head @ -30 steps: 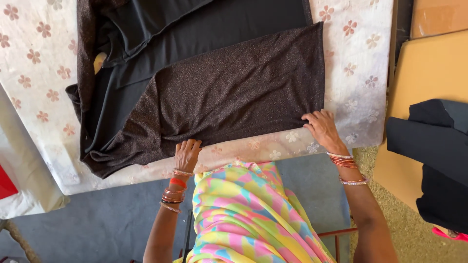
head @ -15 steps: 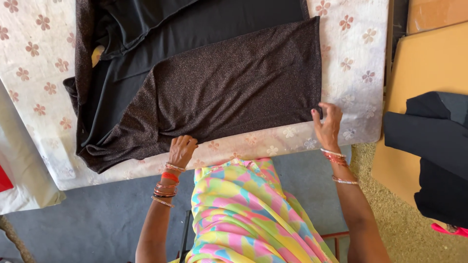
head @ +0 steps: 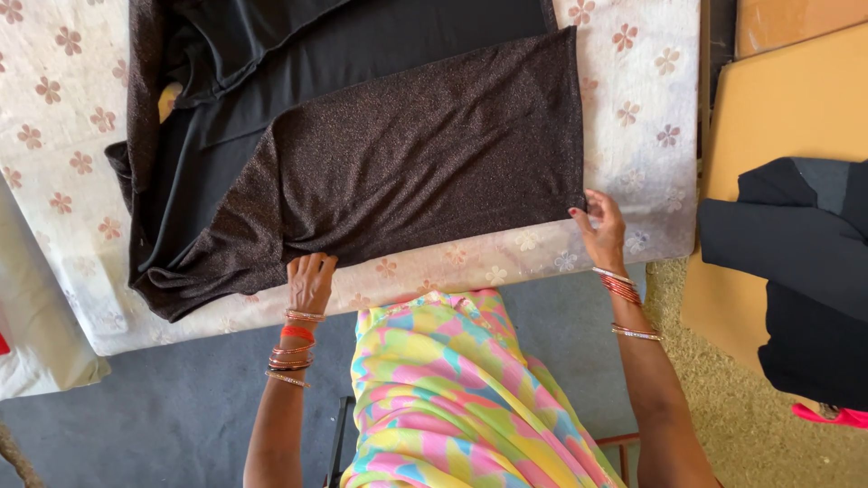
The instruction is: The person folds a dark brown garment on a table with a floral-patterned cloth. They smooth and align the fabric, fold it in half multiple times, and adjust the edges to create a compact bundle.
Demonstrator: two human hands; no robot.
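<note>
- Left hand pressed flat on the near edge of the sparkly dark brown fabric, fingers loose, not gripping.
- Right hand pinching the fabric's near right corner, well apart from the left.
- Fabric spread over a plain black cloth, both on a table with a white flower-print cover.
- Grey floor below, gritty tan patch on the right.
- Yellow board off to the right with a dark folded garment on it.

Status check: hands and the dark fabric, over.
Left hand flat on sparkly brown fabric edge. Right hand pinching its near corner. Black cloth lies underneath.
</note>
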